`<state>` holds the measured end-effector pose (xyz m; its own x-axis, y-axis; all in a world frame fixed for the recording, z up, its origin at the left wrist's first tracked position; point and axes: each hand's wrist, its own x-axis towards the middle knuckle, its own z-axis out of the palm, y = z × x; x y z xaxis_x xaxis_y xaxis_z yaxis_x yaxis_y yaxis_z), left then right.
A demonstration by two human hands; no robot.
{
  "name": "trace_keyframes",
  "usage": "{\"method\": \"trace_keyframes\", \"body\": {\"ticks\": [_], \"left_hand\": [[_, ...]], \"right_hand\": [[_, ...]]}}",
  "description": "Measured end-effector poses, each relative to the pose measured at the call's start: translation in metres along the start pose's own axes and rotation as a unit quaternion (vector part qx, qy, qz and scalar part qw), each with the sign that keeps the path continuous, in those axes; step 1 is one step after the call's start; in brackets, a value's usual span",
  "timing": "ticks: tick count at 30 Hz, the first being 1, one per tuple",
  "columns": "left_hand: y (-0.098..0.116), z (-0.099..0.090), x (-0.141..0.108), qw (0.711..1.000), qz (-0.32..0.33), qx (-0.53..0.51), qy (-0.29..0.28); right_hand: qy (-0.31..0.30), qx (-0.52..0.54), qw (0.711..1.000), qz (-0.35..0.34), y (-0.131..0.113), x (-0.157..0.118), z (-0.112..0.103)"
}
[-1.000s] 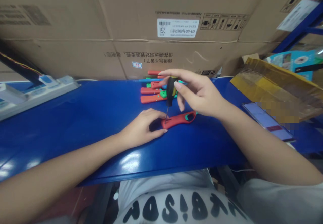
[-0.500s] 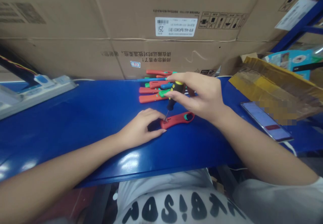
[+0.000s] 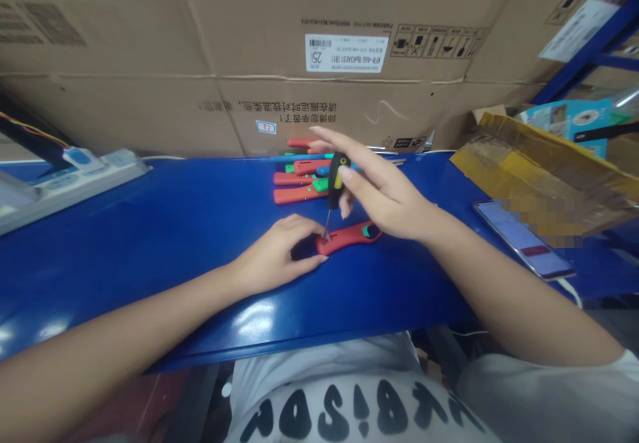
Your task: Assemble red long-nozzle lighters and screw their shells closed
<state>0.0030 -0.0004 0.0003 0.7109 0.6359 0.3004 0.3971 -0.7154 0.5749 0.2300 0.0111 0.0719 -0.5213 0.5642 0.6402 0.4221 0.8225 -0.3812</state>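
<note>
A red tool handle [image 3: 349, 237] with a green and black end lies on the blue table. My left hand [image 3: 284, 253] pinches its left end between thumb and fingers. Standing nearly upright over that end is a black and yellow screwdriver [image 3: 336, 187], its tip at the handle's surface. My right hand [image 3: 384, 190] holds the screwdriver's grip with the thumb against it, the index finger stretched out to the upper left. Behind, several red and green handles [image 3: 297, 194] lie in a pile, partly covered by the right hand.
A large cardboard box [image 3: 269, 90] stands along the back of the blue table [image 3: 200, 223]. At the left is a white power strip [image 3: 90, 180]. On the right lie a phone [image 3: 524, 240] with a cable and a yellow-taped cardboard piece [image 3: 544, 170].
The screwdriver has tipped more upright. My right hand has turned round its grip, with the index finger now stretched away. My left hand stays on the red handle.
</note>
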Motion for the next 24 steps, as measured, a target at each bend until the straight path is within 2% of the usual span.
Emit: {"method": "trace_keyframes", "body": {"ticks": [2,7,12,16,18,22,24], "left_hand": [[0.0002,-0.0001,0.0000,1.000,-0.003,-0.004,-0.002],[0.0007,-0.0001,0.0000,1.000,-0.007,-0.007,-0.004],[0.0004,-0.0001,0.0000,1.000,-0.004,-0.008,-0.006],[0.0003,-0.0001,-0.0001,1.000,-0.003,-0.009,-0.003],[0.0004,-0.0002,0.0001,1.000,-0.001,-0.010,-0.002],[0.0006,-0.0006,0.0001,1.000,0.003,-0.008,-0.004],[0.0007,-0.0007,0.0000,1.000,0.003,-0.005,-0.005]], "right_hand": [[-0.009,0.020,1.000,0.003,-0.0003,0.0000,-0.0006],[0.082,-0.063,0.994,-0.031,-0.0026,-0.0009,0.0011],[0.036,0.014,0.999,0.000,-0.0075,-0.0009,0.0022],[0.078,-0.072,0.993,-0.045,-0.0046,-0.0024,0.0000],[0.074,-0.090,0.991,-0.058,-0.0049,-0.0023,-0.0006],[0.021,-0.006,1.000,-0.016,-0.0072,-0.0008,-0.0003],[0.029,-0.005,0.999,-0.014,-0.0059,-0.0010,-0.0002]]}}
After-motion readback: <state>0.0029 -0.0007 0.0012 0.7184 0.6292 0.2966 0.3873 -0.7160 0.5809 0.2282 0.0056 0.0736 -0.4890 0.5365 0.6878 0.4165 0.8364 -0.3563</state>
